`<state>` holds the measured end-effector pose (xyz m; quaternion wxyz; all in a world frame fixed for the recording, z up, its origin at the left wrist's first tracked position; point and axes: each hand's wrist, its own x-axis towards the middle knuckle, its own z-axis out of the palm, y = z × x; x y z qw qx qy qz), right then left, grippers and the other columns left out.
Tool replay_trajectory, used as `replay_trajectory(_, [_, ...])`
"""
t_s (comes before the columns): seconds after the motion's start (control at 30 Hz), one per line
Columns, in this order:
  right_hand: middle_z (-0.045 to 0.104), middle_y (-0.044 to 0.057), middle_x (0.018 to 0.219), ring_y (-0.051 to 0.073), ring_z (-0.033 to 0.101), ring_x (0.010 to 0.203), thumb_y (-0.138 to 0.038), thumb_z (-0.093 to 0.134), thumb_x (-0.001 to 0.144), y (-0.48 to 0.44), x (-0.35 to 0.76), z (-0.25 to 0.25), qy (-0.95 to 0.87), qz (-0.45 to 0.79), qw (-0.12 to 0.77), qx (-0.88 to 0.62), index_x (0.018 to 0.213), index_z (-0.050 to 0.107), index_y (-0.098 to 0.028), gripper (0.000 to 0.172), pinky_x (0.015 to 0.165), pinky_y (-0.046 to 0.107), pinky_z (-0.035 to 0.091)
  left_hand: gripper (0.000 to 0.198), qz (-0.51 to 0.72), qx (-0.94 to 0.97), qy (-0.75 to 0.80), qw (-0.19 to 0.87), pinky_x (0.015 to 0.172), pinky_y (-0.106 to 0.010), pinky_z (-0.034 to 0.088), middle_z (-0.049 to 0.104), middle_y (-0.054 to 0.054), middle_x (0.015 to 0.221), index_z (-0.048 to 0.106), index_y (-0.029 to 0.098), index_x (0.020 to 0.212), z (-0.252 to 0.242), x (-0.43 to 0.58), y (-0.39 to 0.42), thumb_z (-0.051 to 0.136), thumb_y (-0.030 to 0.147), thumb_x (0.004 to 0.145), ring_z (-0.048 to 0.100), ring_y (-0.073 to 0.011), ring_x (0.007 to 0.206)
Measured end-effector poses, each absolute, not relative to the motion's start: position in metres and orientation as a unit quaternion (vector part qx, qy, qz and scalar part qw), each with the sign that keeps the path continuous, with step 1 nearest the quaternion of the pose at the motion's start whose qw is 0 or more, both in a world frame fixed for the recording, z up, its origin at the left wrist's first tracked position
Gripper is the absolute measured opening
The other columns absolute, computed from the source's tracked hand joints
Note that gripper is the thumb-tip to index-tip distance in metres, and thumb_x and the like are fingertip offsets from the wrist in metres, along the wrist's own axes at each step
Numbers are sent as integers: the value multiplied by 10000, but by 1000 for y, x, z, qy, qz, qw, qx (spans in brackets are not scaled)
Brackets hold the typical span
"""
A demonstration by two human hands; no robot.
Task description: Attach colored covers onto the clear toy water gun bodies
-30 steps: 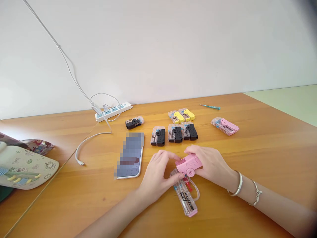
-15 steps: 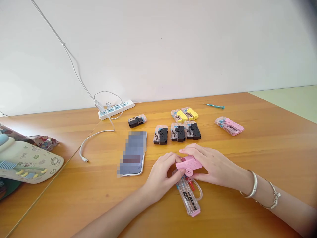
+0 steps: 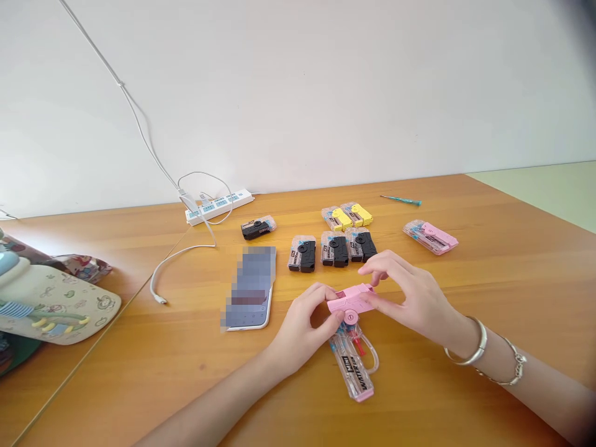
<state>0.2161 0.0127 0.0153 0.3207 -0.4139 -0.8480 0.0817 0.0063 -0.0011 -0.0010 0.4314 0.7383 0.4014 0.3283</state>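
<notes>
A pink plastic shell [image 3: 350,300] lies across a clear toy water pistol [image 3: 354,367] labelled "mini water gun", and its round pink disc sits at the pistol's upper end. My left hand [image 3: 305,329] grips the shell's left end and the top of the clear body. My right hand [image 3: 410,298] pinches the shell's right end between thumb and fingers, with the fingers arched above it. The pistol's barrel end and handle loop stick out toward me below the hands. Part of the pistol's top is hidden by my left hand and the shell.
Several black-topped water pistols [image 3: 301,254], yellow ones [image 3: 347,215] and a pink one [image 3: 431,237] lie beyond my hands. A teal screwdriver [image 3: 400,200], a blurred phone [image 3: 249,288], a power strip [image 3: 218,208], a white cable [image 3: 181,264] and a patterned cloth item [image 3: 56,304] share the wooden table [image 3: 139,385].
My right hand has lifted and shifted its fingers, now arching above the shell. The pink shell sits a little flatter and further left on the clear pistol. The view has barely moved since the middle frame.
</notes>
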Motion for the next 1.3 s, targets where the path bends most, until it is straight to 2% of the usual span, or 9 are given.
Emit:
replay_trajectory(0.1, [601,4,825,146,607,714,-340,504,855,14,216,16,-837,171,288,-433,1023,458,-228,207,678,295,495,160,335,710,413,461,759,-270,427,576,-27,852,518,175,806,-2,6,0,479,314,874,555,-166,839])
replay_trajectory(0.23, [620,39,917,176,613,801,-389,525,835,17,215,15,-826,281,226,-433,1093,439,-224,318,734,346,503,176,353,680,418,489,668,-244,430,557,-9,782,512,170,785,-2,6,2,468,314,876,541,-136,722])
replay_trajectory(0.37, [615,37,884,184,614,812,-386,532,823,20,216,14,-815,338,228,-413,1096,441,-221,332,742,350,515,148,349,680,418,491,669,-240,436,576,-6,777,518,172,778,-3,7,2,489,290,862,553,-135,721])
replay_trajectory(0.53, [604,25,873,162,606,748,-303,535,820,16,215,17,-807,241,333,-424,1039,468,-242,237,684,322,530,87,344,715,425,436,746,-256,442,617,-23,892,558,180,816,-4,7,1,539,262,837,570,-152,806])
replay_trajectory(0.7, [646,14,836,153,625,714,-280,564,822,5,211,19,-824,151,396,-376,959,528,-245,146,630,279,541,147,328,769,387,388,809,-265,431,645,-35,976,637,200,817,-5,7,-3,527,287,859,577,-168,896])
replay_trajectory(0.87, [644,28,977,162,643,858,-243,594,819,-5,206,16,-825,173,411,-346,1052,500,-264,252,705,274,576,183,323,794,369,359,729,-256,446,671,-46,932,660,190,757,-6,8,-7,534,282,852,591,-167,811])
replay_trajectory(1.0, [590,57,1027,179,598,967,-173,547,833,-3,204,13,-800,167,460,-346,1029,484,-259,223,727,295,577,245,361,748,406,382,715,-258,446,667,-52,823,661,164,766,-3,9,-5,487,295,877,589,-167,769])
replay_trajectory(1.13, [570,65,992,190,599,923,-213,557,830,2,206,13,-847,73,396,-348,959,513,-241,140,757,331,548,274,365,729,420,399,698,-254,429,658,-33,742,651,154,755,-2,8,-2,467,307,889,564,-156,720])
replay_trajectory(1.3, [543,90,1077,192,595,927,-258,547,836,3,209,13,-887,3,309,-344,946,551,-228,113,738,319,533,250,343,733,422,408,690,-257,424,631,-27,734,656,164,734,-1,9,-2,505,315,865,551,-158,713])
